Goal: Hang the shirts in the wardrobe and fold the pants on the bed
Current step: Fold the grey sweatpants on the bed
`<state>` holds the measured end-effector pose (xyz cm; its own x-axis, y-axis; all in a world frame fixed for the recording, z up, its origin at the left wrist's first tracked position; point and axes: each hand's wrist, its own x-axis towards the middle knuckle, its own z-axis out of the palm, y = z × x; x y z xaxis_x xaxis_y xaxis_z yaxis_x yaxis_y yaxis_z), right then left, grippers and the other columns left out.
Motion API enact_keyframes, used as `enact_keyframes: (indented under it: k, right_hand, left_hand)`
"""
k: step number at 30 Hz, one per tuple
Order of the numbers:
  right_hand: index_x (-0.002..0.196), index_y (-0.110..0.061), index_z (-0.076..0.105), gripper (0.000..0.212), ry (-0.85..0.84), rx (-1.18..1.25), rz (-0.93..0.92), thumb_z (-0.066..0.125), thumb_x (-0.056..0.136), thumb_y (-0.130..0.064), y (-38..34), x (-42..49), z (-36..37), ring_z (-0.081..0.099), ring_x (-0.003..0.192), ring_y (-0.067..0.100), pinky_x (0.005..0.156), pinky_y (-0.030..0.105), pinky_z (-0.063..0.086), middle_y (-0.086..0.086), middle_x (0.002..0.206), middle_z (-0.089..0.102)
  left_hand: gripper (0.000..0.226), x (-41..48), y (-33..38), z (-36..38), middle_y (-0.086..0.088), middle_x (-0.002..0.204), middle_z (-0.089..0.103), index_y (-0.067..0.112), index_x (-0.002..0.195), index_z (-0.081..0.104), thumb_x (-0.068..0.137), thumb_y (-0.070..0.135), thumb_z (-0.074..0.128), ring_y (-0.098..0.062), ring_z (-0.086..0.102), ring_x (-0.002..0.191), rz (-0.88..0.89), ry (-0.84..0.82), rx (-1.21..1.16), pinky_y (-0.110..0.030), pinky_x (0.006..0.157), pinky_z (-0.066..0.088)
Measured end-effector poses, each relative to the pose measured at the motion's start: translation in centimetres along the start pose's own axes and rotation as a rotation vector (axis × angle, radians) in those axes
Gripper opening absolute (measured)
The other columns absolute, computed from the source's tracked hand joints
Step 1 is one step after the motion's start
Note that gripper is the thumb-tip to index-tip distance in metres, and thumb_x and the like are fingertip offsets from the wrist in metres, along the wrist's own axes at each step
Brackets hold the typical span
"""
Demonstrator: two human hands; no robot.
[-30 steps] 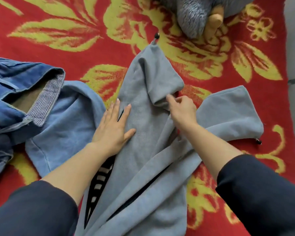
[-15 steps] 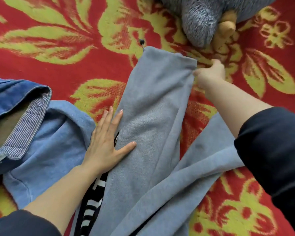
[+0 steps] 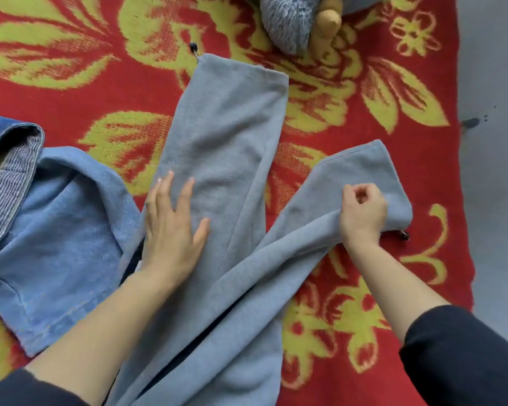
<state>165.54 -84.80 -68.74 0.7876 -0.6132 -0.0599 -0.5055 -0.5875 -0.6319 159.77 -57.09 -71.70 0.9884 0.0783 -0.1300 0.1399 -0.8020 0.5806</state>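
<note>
I see grey pants (image 3: pixel 223 148) on bed (image 3: pixel 71 92), 2 legs splayed in V. Left hand (image 3: pixel 173 230) flat, fingers straight, pressing 1 leg. Right hand (image 3: pixel 362 213) curled, gripping fabric near other leg's cuff. Denim garment (image 3: pixel 62 230) just left of pants.

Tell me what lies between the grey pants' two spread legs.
Head view: only bare red-and-yellow blanket fills the wedge between the legs of the grey pants, one pressed by the left hand, one gripped by the right hand.
</note>
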Motion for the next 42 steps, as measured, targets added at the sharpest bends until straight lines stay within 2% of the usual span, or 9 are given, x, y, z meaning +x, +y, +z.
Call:
enact_keyframes:
  k: [4,7,11,14,20,27,30,35,42]
  right_hand:
    - [0.068,-0.007,0.052,0.044,0.122,-0.008,0.533,0.054,0.086,-0.048,5.1,-2.7,-3.0,0.053,0.069,0.030,0.066,0.036,0.040,0.005,0.065,0.058]
    - [0.069,-0.011,0.053,0.046,0.033,0.218,0.764,0.061,0.079,-0.055,5.0,-2.0,-2.7,0.060,0.055,0.025,0.058,0.037,0.052,0.007,0.066,0.065]
    - [0.072,-0.009,0.060,0.014,0.161,0.392,0.541,0.066,0.079,-0.018,1.9,0.9,-2.4,0.059,0.061,0.022,0.065,0.037,0.051,0.007,0.074,0.064]
    - [0.057,-0.019,0.033,0.036,0.200,0.389,0.125,0.060,0.080,-0.014,-3.7,2.3,-2.7,0.035,0.049,0.005,0.059,0.027,0.034,-0.008,0.057,0.037]
    - [0.061,-0.020,0.035,0.035,0.050,0.413,-0.311,0.060,0.084,-0.013,-17.1,2.3,0.7,0.039,0.049,-0.004,0.057,0.010,0.032,-0.011,0.059,0.037]
    - [0.102,-0.019,0.063,0.019,-0.662,-0.123,-0.360,0.057,0.088,-0.031,-16.7,-3.3,8.5,0.056,0.088,0.017,0.060,0.013,0.044,-0.002,0.095,0.059]
    - [0.134,-0.011,0.051,0.046,-0.684,-0.264,-0.474,0.057,0.090,-0.024,-11.6,-6.3,8.6,0.048,0.125,0.023,0.104,0.032,0.037,0.008,0.134,0.054]
    - [0.140,-0.014,0.045,0.051,-0.432,-0.195,-0.465,0.055,0.092,-0.030,-7.6,-7.5,7.2,0.037,0.136,0.020,0.109,0.039,0.030,0.004,0.146,0.045]
    - [0.146,-0.047,0.023,0.063,-0.643,-0.458,-0.429,0.049,0.090,-0.055,-0.2,-12.9,4.0,-0.001,0.147,0.016,0.115,0.040,0.010,-0.005,0.161,0.004]
  left_hand:
    - [0.053,-5.7,4.4,2.0,-0.007,0.135,0.048,0.015,0.132,0.053,0.088,0.043,0.047,-0.024,0.038,0.122,0.314,-0.177,-0.012,-0.043,0.099,0.041]
    - [0.058,-7.0,5.1,3.2,0.003,0.131,0.046,0.024,0.140,0.042,0.087,0.043,0.054,-0.019,0.042,0.120,0.246,-0.342,0.035,-0.033,0.099,0.034]
    - [0.028,-5.4,5.2,2.8,0.007,0.104,0.062,0.028,0.116,0.060,0.088,0.027,0.057,-0.019,0.055,0.100,0.098,-0.323,-0.062,-0.036,0.086,0.040]
    - [0.016,-4.7,4.8,1.3,0.009,0.067,0.063,0.028,0.090,0.067,0.091,0.017,0.055,-0.008,0.057,0.065,0.000,-0.331,-0.324,-0.034,0.062,0.045]
    - [0.023,-3.4,2.2,-3.3,0.006,0.069,0.066,0.021,0.089,0.068,0.099,0.023,0.047,-0.003,0.056,0.062,-0.260,-0.137,-0.854,-0.015,0.056,0.044]
    - [0.021,-0.4,-2.7,-4.6,0.012,0.096,0.063,0.019,0.113,0.058,0.097,0.031,0.050,0.009,0.059,0.079,-0.544,0.080,-0.802,-0.001,0.057,0.040]
    - [0.024,-1.8,-3.6,-4.0,0.009,0.092,0.065,0.022,0.102,0.056,0.085,0.033,0.068,-0.005,0.061,0.077,-0.432,0.000,-0.558,-0.024,0.069,0.045]
    - [0.021,-1.8,-5.5,-4.0,0.000,0.077,0.067,0.011,0.082,0.066,0.087,0.031,0.065,-0.027,0.064,0.083,-0.494,0.104,-0.513,-0.034,0.068,0.043]
    - [0.017,-5.3,-7.1,-4.8,0.016,0.074,0.059,0.024,0.084,0.059,0.079,0.028,0.074,-0.014,0.061,0.077,-0.473,0.033,-0.394,-0.030,0.074,0.047]
